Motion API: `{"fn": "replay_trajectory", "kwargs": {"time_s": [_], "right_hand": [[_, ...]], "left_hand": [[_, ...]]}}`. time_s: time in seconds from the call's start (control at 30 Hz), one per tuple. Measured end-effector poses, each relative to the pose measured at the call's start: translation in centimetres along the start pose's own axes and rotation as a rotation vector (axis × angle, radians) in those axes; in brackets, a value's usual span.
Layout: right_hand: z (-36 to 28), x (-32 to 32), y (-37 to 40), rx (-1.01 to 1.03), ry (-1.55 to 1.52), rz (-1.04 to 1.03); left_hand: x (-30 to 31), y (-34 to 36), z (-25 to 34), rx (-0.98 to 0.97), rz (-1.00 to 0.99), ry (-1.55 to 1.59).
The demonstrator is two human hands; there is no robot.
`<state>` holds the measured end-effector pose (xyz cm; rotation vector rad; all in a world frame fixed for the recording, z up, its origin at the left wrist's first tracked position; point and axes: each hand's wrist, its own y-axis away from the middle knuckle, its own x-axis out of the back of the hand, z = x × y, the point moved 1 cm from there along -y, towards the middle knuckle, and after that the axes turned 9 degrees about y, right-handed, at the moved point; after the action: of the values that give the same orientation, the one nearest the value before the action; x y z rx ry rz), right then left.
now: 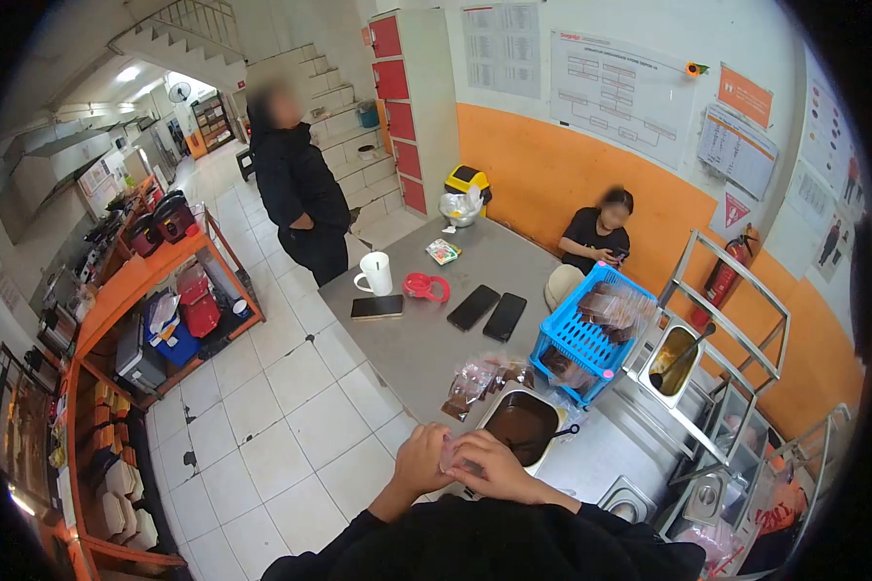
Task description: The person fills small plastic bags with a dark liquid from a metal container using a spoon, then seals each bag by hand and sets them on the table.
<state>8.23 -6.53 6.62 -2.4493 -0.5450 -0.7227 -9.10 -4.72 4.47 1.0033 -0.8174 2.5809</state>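
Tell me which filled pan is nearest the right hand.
The brown-filled pan, just beyond the right hand; the other pan, yellowish inside, stands farther off, past the blue basket.

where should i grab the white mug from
Probably best by the handle of the white mug, coming from your left: the loop juts out that way and the mug stands upright, while a red thing sits close on its right.
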Motion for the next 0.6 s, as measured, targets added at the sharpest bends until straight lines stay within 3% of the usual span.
{"fn": "replay_trajectory", "kwargs": {"time_s": [0.07, 0.17, 0.27, 0.37, 0.47, 0.6], "right_hand": [[1.1, -0.9, 0.5, -0.155, -0.061, -0.143], [-0.1, -0.4, 0.2, -0.040, -0.029, -0.033], [0.2, -0.5, 0.1, 0.066, 0.009, 0.028], [-0.1, -0.2, -0.1, 0.099, 0.048, 0.064], [-0.2, 0.0, -0.1, 0.087, 0.116, 0.050], [-0.2, -0.2, 0.1, 0.090, 0.192, 0.086]], "left_hand": [[0.4, 0.0, 0.0, -0.012, -0.020, -0.001], [0.4, 0.0, -0.6, -0.126, -0.037, 0.060], [-0.2, 1.0, -1.1, -0.059, -0.078, 0.112], [0.0, 1.2, -0.1, 0.057, -0.063, 0.114], [-0.3, 0.8, 0.1, -0.066, 0.064, 0.119], [-1.1, 1.1, -0.7, -0.035, -0.039, 0.159]]}}
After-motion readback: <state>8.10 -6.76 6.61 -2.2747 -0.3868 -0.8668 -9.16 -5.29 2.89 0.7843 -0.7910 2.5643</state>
